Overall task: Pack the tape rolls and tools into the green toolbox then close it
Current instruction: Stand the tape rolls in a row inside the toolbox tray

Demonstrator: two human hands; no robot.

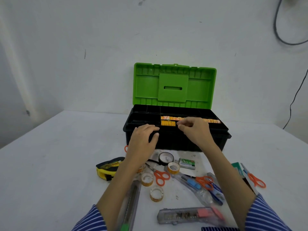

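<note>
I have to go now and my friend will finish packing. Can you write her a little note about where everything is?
Left hand: rests on the front edge of the toolbox, holds nothing.
Right hand: over the tray, fingers curled; I cannot tell if it pinches anything.
Done: lid is up; orange packets lie in the tray.
Left on the table: black tape roll, three clear tape rolls, three orange scissors, tape measure, staple box, cutters.
Then close the lid.
</note>
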